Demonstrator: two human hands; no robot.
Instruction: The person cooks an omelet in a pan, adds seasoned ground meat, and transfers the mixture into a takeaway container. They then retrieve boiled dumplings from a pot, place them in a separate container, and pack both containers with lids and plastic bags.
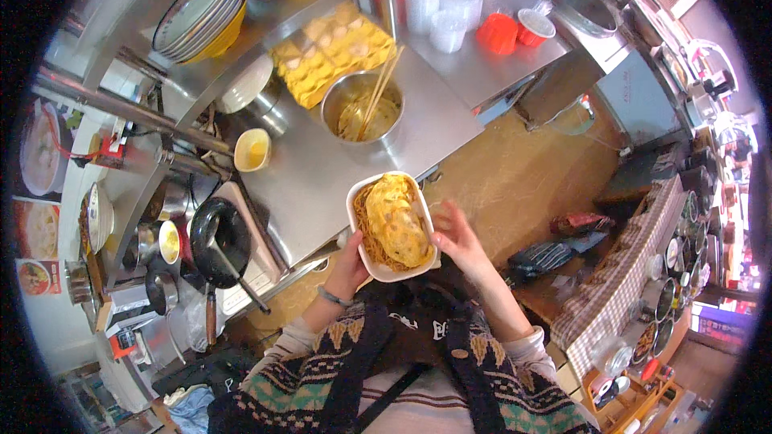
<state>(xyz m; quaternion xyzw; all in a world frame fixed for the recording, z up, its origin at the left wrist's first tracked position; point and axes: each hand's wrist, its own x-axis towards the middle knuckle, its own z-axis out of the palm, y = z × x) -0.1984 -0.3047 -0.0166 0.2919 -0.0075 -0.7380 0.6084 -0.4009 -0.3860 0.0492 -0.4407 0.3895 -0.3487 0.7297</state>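
A white takeaway container (pixel 375 273) holds brown noodles (pixel 363 211) with a folded yellow omelette (pixel 398 223) over them. At its left side, my left hand (pixel 350 265) grips the container. My right hand (pixel 455 238) is at the right rim, thumb against the edge and fingers raised, slightly blurred. Beyond the container, a steel pot (pixel 395 135) stands on the steel counter (pixel 301 193) with beaten egg and wooden chopsticks (pixel 381 90) in it. Behind that pot lie yellow egg trays (pixel 307 81) with some eggs. To the left is a small cream bowl (pixel 253 163) with yellow contents.
A black wok (pixel 211 271) with a ladle (pixel 232 268) sits on a cooker (pixel 259 241) at left. Stacked bowls (pixel 199 18) stand on the upper shelf. Plastic cups (pixel 449 24) and red bowls (pixel 497 34) are at the back. A table with a checked cloth (pixel 609 289) stands right.
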